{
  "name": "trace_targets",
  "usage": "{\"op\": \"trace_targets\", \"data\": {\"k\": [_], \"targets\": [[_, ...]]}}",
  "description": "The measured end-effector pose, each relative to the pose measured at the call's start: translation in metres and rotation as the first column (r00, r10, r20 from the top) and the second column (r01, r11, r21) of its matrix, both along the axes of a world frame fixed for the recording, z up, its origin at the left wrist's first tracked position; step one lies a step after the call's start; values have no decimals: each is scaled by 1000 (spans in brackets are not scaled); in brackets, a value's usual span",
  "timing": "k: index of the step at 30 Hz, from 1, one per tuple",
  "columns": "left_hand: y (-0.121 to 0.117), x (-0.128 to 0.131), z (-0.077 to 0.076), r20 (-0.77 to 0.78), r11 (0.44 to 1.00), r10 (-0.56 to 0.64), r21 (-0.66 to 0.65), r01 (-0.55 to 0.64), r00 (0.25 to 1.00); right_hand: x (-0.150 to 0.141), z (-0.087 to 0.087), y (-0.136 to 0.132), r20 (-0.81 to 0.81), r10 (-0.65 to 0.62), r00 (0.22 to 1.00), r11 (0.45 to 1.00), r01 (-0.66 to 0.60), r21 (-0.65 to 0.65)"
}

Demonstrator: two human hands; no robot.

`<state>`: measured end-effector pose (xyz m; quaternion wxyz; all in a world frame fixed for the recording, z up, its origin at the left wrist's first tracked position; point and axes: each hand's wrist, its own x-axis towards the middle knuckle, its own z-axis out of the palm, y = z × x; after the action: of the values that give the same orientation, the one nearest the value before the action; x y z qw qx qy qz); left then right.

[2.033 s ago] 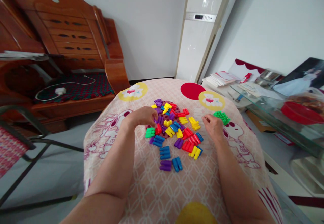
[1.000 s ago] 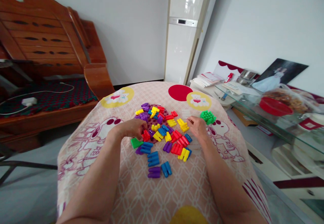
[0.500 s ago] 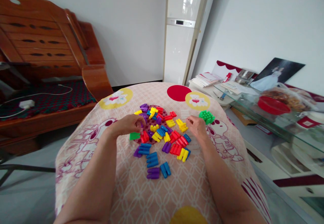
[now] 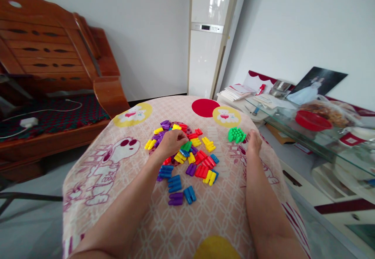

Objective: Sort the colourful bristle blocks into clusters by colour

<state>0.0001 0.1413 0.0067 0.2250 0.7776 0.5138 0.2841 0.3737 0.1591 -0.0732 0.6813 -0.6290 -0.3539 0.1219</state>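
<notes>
My left hand (image 4: 174,142) is over the middle of the mixed pile, its fingers closed on a green plastic block (image 4: 186,146). Under and around it lie red, yellow, blue and purple blocks, each with finger-like prongs. Part of the pile is hidden by the hand. Farther right, a tight group of green blocks (image 4: 236,134) stands with rounded tips up. My right hand (image 4: 254,142) is just to the right of this group, seen edge-on, fingers extended and seemingly holding nothing. Nearest me are a purple block (image 4: 175,199) and a blue block (image 4: 190,195).
A patterned cloth (image 4: 117,227) covers the round table. Right of it is a glass shelf (image 4: 293,128) with a red bowl (image 4: 313,120) and papers (image 4: 236,91). A wooden bench (image 4: 52,59) stands at the left, a tall white appliance (image 4: 205,59) at the back.
My left hand has moved right across the pile and now has a green block. My right hand has moved right, from beside the yellow block to the far side of the green group.
</notes>
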Motion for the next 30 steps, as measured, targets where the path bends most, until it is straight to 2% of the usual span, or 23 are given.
{"op": "trace_targets", "data": {"k": [2, 5, 10, 13, 16, 19, 25, 30], "targets": [[-3, 8, 0, 14, 1000, 22, 18, -22, 1000, -4, -7, 6, -153, 48, 987, 999, -44, 28], [-4, 22, 4, 41, 997, 79, 21, -80, 996, -8, -10, 9, -210, 63, 976, 998, -56, 39], [12, 68, 13, 123, 979, 195, 37, -201, 973, -6, -13, 11, -171, 41, 984, 999, -36, 32], [29, 110, 14, 163, 983, 176, 29, -183, 971, -5, -16, 12, -137, 43, 990, 999, -40, 24], [44, 150, 9, 128, 983, 183, 2, -185, 975, -5, -16, 11, -99, 42, 994, 999, -43, -4], [53, 179, -1, 75, 980, 198, -30, -197, 977, -6, -13, 8, -38, 27, 999, 999, -28, -25], [54, 206, -23, 31, 975, 211, -80, -208, 977, -8, -7, 3, 96, 18, 995, 999, -14, -48], [53, 210, -28, 45, 982, 154, -114, -148, 987, -7, -10, 4, 105, 16, 994, 999, -11, -44]]}}
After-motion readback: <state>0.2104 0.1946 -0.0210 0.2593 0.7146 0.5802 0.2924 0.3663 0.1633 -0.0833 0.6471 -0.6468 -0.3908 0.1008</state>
